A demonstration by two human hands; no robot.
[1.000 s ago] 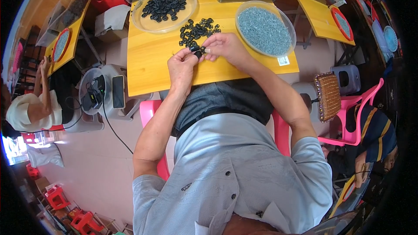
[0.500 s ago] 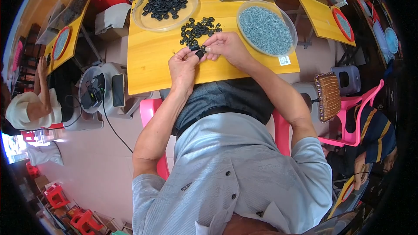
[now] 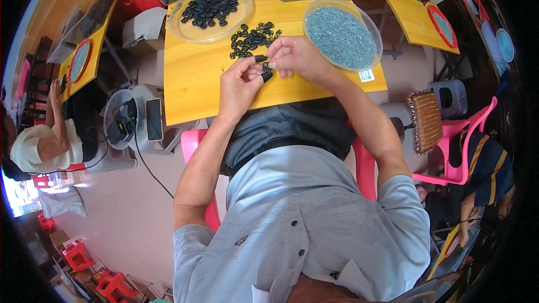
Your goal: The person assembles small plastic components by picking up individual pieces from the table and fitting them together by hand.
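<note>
Pinching a small black part (image 3: 265,72) between both hands over the yellow counter (image 3: 196,78).

Left hand (image 3: 240,81) curled, fingertips closed on the part's lower end; right hand (image 3: 293,56) bent over it, thumb and forefinger pressed on the upper end near a second black piece (image 3: 260,58). Held just above the counter's near half, below the loose black pile (image 3: 252,38), between the dish of black parts (image 3: 209,7) and the dish of grey bits (image 3: 341,35). Long axis apparently slanted, upper end toward the right hand, lower end toward the left thumb; too small to tell which end is which. Likely risks: slipping from so slight a pinch and dropping off the near edge into the lap, or a sleeve or wrist nudging the grey dish, close beside the right forearm.
</note>
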